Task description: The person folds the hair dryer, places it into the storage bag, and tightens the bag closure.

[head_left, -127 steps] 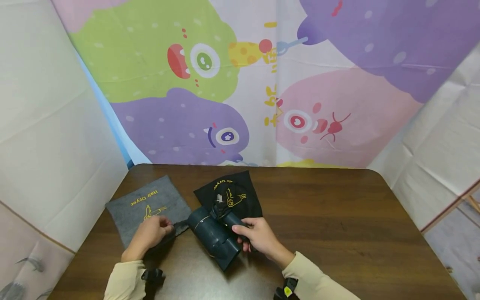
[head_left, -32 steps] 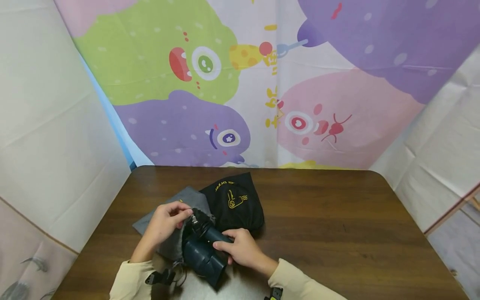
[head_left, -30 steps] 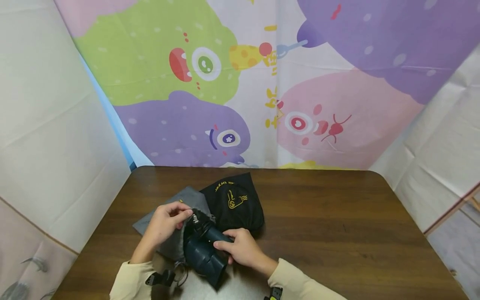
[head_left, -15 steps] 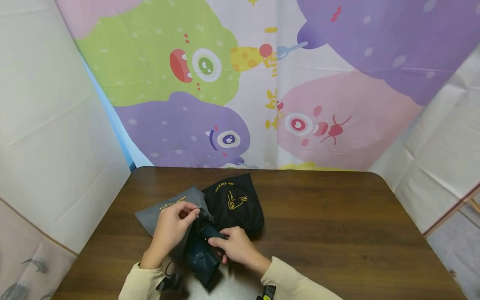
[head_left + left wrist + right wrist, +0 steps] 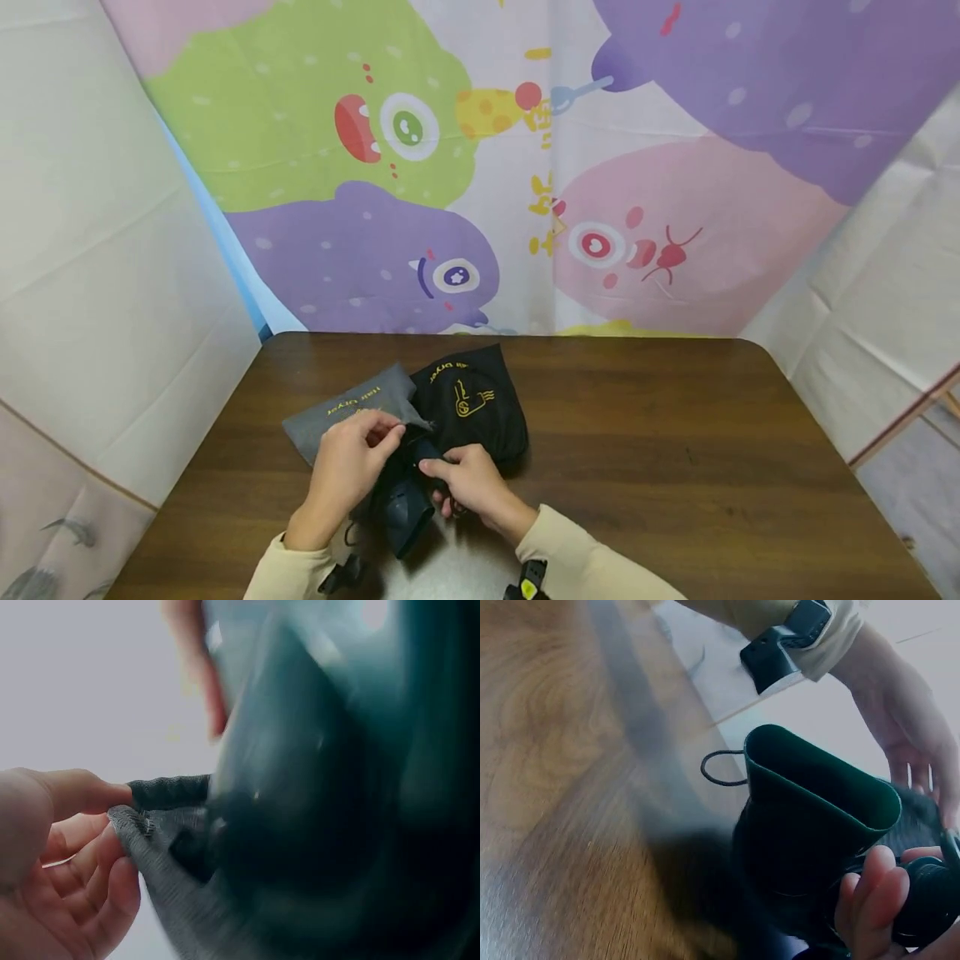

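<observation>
A dark green hair dryer [image 5: 405, 504] is partly inside a grey drawstring pouch [image 5: 352, 407] printed "Hair Dryer". My left hand [image 5: 347, 462] pinches the pouch's mouth between thumb and forefinger; the left wrist view shows the gathered rim [image 5: 169, 791] at the fingertips. Around the dryer's handle, the fingers of my right hand [image 5: 480, 485] are curled. Its flat nozzle [image 5: 802, 840] sticks out of the pouch, facing the camera in the right wrist view. The pouch and my left hand hide the dryer's rear end. A thin cord loop hangs beside the nozzle.
Just behind the hands lies a black pouch [image 5: 495, 429] with a yellow hair dryer print, touching or nearly touching the grey one. All rests on a brown wooden table [image 5: 660, 450]. A cartoon-printed cloth [image 5: 517, 275] hangs behind it, with pale sheets at both sides.
The dryer, earlier on top of the black pouch's edge, has moved left and into the grey pouch. The left hand has drawn the pouch's mouth rightward over the dryer's rear and handle end.
</observation>
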